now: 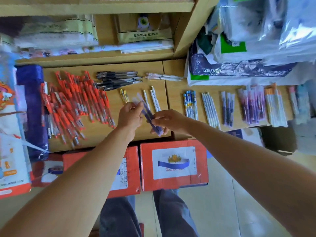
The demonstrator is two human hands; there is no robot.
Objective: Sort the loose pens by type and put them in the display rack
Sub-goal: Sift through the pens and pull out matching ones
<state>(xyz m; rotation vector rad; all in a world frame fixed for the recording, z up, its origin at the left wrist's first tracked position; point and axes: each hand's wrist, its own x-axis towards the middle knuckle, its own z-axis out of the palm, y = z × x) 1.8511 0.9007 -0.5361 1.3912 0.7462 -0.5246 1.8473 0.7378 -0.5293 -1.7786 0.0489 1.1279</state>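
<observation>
Here, at the far left of the table (106, 134), a long blue packet (32, 108) lies along the edge. Just beside it spreads a big heap of red pens (77, 103), lying crisscross. Behind the heap's right end is a small stack of black pens (118, 80), and further right a few clear pens (164, 76) lie sideways. Nearer the middle are two yellow pens (124, 95) and three white pens (153, 98), set apart from each other.

Over the table's front edge, between those and the person, both hands meet on a bundle of purple pens (150, 115) held in the air, tilted from upper left to lower right. The left grip (130, 115) is narrow, thumb and fingers pinching the bundle's upper end. The right grip (168, 119) is curled round the lower part, with the pens' ends poking out below it.

To the right, sorted rows lie side by side on the table: blue patterned pens (190, 103), slim white pens (211, 110), dark purple pens (227, 108), a wrapped purple bundle (253, 106) and orange-tipped pens (275, 108). Behind them a pile of plastic bags (239, 65) crowds the back of the table. Below the front edge stand red cartons (174, 165), in front of the person's legs.
</observation>
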